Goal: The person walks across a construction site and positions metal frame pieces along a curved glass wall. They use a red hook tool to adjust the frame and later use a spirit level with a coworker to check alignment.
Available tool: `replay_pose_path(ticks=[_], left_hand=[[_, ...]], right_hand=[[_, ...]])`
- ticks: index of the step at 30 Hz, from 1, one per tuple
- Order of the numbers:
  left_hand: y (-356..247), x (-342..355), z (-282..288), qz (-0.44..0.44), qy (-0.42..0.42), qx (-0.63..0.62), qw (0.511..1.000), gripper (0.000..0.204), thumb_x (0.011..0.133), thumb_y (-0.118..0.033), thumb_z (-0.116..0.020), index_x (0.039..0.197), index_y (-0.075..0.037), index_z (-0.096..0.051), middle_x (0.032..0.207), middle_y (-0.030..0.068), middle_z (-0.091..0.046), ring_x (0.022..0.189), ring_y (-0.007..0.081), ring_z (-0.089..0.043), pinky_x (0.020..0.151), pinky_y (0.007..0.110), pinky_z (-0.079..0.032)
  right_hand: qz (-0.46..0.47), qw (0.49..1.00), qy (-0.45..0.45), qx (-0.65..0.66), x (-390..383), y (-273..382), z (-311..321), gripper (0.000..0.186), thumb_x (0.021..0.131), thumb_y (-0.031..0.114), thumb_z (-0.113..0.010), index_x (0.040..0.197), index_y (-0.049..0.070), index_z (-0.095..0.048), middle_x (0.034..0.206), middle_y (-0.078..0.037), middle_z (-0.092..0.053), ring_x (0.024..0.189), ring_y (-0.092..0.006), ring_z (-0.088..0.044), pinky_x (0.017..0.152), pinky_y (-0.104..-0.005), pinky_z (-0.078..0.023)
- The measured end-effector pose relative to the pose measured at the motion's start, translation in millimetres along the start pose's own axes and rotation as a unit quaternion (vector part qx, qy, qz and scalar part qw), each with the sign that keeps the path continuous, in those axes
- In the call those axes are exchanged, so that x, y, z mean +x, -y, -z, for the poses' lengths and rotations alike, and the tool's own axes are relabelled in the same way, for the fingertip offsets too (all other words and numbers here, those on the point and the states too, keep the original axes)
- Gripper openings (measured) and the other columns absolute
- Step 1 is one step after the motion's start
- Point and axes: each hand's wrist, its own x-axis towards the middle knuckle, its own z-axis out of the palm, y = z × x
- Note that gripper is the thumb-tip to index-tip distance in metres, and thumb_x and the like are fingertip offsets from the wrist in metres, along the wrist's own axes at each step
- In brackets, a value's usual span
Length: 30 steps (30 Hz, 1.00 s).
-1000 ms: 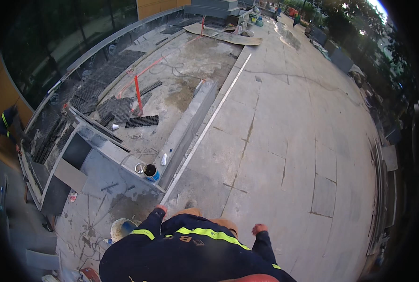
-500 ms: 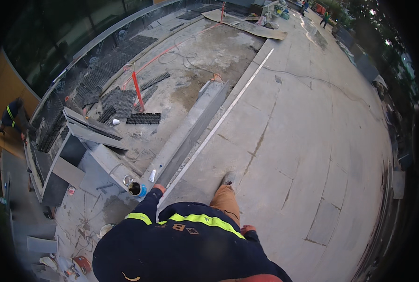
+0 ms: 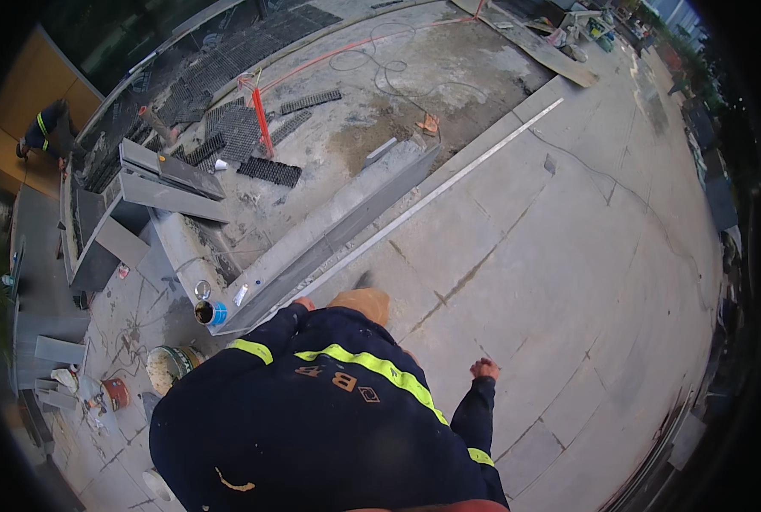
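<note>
My left hand [image 3: 304, 303] is low beside the near end of the grey stone kerb [image 3: 355, 224]; my sleeve and body hide most of its fingers. Close by runs a long pale straight strip [image 3: 457, 179] along the kerb's foot. Off to the right, my right hand [image 3: 484, 369] hangs over the paving with its fingers curled in, and nothing shows in it. A blue can [image 3: 218, 313] with dark contents and a white tube [image 3: 241, 295] stand or lie at the kerb corner, left of my left hand.
Stone slabs [image 3: 171, 198] lean in a stack at the left. A whitish bucket [image 3: 163, 367] and a reddish pail [image 3: 116, 393] stand lower left. Beyond are black grid mats [image 3: 269, 171], an orange post [image 3: 262, 122] and a cable [image 3: 598, 171]. Another person [image 3: 49, 128] bends at far left.
My view has turned and my body leans further forward. My right hand has swung out to the right, away from my body. My left hand stays by the kerb end.
</note>
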Motion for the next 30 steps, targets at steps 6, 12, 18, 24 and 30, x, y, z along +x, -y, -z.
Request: replay_pose_path(ticks=[6, 12, 18, 24, 30], left_hand=[[-63.6, 110.9, 24.2, 0.075, -0.076, -0.095, 0.990, 0.008, 0.062, -0.014, -0.053, 0.065, -0.009, -0.057, 0.061, 0.0073, -0.058, 0.049, 0.0194, -0.055, 0.050, 0.033, -0.045], [-173.4, 210.3, 67.9, -0.035, 0.044, 0.193, 0.980, 0.018, 0.069, -0.014, -0.048, 0.082, -0.007, -0.060, 0.076, 0.0116, -0.059, 0.072, 0.0223, -0.057, 0.064, 0.032, -0.046], [-336.2, 305.2, 153.7, -0.025, -0.036, -0.152, 0.987, 0.014, 0.066, -0.012, -0.051, 0.077, -0.005, -0.056, 0.059, 0.0060, -0.055, 0.045, 0.0156, -0.053, 0.045, 0.028, -0.045], [-485.4, 359.6, 231.2, -0.035, 0.000, -0.344, 0.938, 0.012, 0.068, -0.015, -0.051, 0.077, -0.008, -0.055, 0.061, 0.0049, -0.056, 0.046, 0.0141, -0.053, 0.043, 0.029, -0.044], [-539.2, 412.3, 260.6, 0.057, -0.019, -0.442, 0.895, 0.018, 0.070, -0.015, -0.048, 0.088, -0.009, -0.049, 0.065, 0.0050, -0.054, 0.044, 0.0156, -0.051, 0.036, 0.031, -0.041]], right_hand=[[0.069, 0.946, 0.032, -0.315, 118.2, 89.3, -58.1, 0.037, 0.063, -0.008, -0.052, 0.099, -0.006, -0.044, 0.082, -0.016, -0.052, 0.074, -0.0282, -0.055, 0.063, -0.0354, -0.049], [-0.104, 0.988, 0.026, -0.106, 127.1, 150.9, -121.9, 0.029, 0.067, -0.005, -0.053, 0.094, -0.005, -0.043, 0.070, -0.014, -0.055, 0.054, -0.0244, -0.056, 0.044, -0.0320, -0.047], [-0.087, 0.950, 0.014, -0.299, 126.3, 230.2, -143.6, 0.020, 0.069, 0.007, -0.055, 0.087, -0.001, -0.052, 0.065, -0.012, -0.056, 0.052, -0.0218, -0.055, 0.043, -0.0308, -0.044], [-0.163, 0.966, 0.011, -0.198, 204.9, 305.6, -172.3, 0.018, 0.071, 0.008, -0.053, 0.087, 0.001, -0.052, 0.066, -0.009, -0.055, 0.048, -0.0200, -0.053, 0.040, -0.0299, -0.042], [-0.152, 0.970, 0.035, -0.186, 337.6, 402.3, -213.7, 0.020, 0.072, 0.008, -0.050, 0.091, 0.002, -0.048, 0.068, -0.011, -0.054, 0.050, -0.0217, -0.053, 0.042, -0.0330, -0.043]])
